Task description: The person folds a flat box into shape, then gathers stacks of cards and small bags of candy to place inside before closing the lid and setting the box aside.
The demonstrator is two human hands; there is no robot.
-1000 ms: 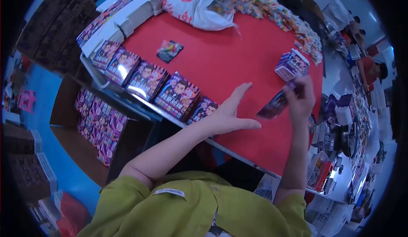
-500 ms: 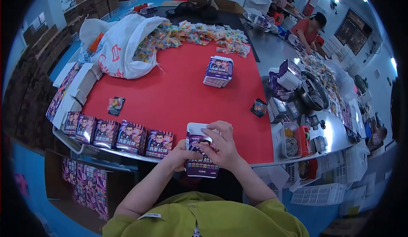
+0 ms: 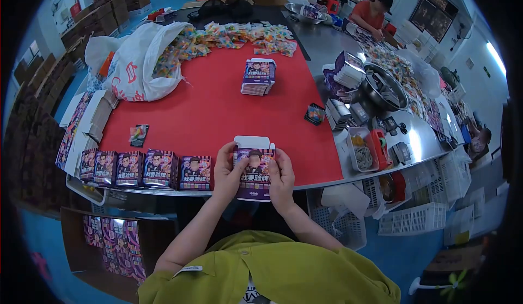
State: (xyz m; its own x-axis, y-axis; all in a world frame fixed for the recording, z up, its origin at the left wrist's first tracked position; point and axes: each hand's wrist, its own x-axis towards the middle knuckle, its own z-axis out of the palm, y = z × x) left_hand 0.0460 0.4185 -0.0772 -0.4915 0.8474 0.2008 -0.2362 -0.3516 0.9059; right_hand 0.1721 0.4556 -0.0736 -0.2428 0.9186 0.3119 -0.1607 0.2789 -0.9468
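Between both hands, at the front edge of the red table mat (image 3: pixel 201 113), is a purple printed carton box (image 3: pixel 254 185) with a cartoon figure on its front. Its white top flap stands up, unfolded. My left hand (image 3: pixel 226 172) grips the left side, thumb on the front; my right hand (image 3: pixel 282 177) grips the right side the same way. Left of my hands stands a row of several like boxes (image 3: pixel 159 169). Farther back on the mat is a stack of flat cartons (image 3: pixel 258 76). What is inside the held box is hidden.
A white sack (image 3: pixel 139 67) spills colourful small packets (image 3: pixel 234 34) along the back. Small black packets (image 3: pixel 315 113) lie at the mat's right, others (image 3: pixel 138 134) at left. A metal bowl (image 3: pixel 400 99) stands right; a person (image 3: pixel 368 17) works beyond. An open carton (image 3: pixel 76 238) sits below left.
My right hand has come down from the box's top flap to its right side. The box now sits more upright between both hands, and the view has shifted somewhat.
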